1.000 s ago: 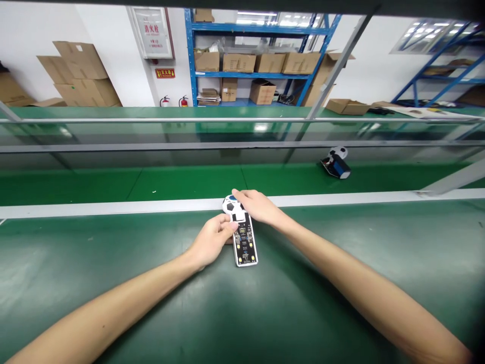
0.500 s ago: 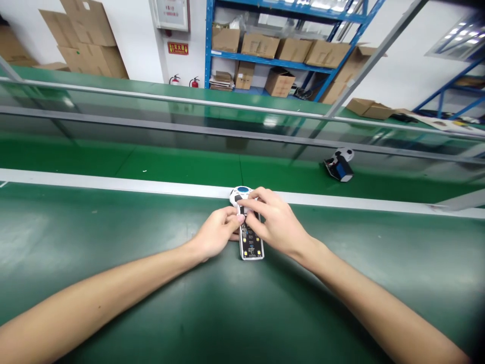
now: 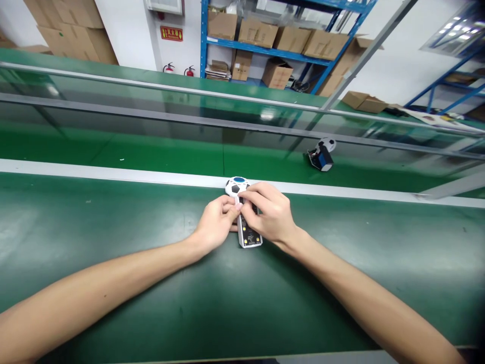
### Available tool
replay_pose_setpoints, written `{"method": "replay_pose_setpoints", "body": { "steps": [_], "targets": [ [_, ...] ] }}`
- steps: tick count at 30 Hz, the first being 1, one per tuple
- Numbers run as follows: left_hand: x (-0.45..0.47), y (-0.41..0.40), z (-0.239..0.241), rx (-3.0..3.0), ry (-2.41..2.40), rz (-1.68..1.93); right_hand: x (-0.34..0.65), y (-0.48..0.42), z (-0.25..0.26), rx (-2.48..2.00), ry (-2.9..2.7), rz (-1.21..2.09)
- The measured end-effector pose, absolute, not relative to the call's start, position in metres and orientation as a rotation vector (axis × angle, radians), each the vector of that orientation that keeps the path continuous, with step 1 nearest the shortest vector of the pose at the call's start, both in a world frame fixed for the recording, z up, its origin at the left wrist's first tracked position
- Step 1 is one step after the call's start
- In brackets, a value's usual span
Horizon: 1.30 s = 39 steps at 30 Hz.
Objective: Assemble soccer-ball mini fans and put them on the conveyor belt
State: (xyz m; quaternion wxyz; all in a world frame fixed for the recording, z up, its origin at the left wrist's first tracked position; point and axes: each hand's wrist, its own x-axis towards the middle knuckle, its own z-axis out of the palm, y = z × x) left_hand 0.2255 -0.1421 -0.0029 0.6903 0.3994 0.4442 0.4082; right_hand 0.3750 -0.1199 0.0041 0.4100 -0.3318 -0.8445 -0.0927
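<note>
Head view: the right hand has been shifted from the ball to the upper board, so work now seems centred there; it is bunched, but whether anything is pinched cannot be told. The device is grasped at its left edge by the left hand, over the counter, with the far side bounded by the white rail and room for moving left on both sides.
</note>
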Motion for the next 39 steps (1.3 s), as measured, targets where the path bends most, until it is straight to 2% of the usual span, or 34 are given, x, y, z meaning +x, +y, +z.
{"method": "replay_pose_setpoints", "body": {
  "steps": [6, 12, 20, 32, 39],
  "targets": [
    [0.226, -0.142, -0.005, 0.9, 1.011, 0.929, 0.374, -0.115, 0.006, -0.81, -2.126, -0.167],
    [0.225, -0.142, -0.008, 0.891, 0.978, 0.94, 0.38, -0.107, 0.031, -0.952, -2.376, 0.224],
    [0.221, -0.139, -0.003, 0.91, 0.916, 0.882, 0.379, -0.094, 0.053, -1.174, -2.605, 0.48],
    [0.222, -0.145, -0.004, 0.932, 0.977, 0.904, 0.375, -0.074, 0.069, -1.078, -2.803, 0.764],
    [0.216, -0.139, -0.013, 0.955, 0.866, 0.901, 0.391, -0.069, 0.062, -0.904, -2.706, 0.932]
  ]
}}
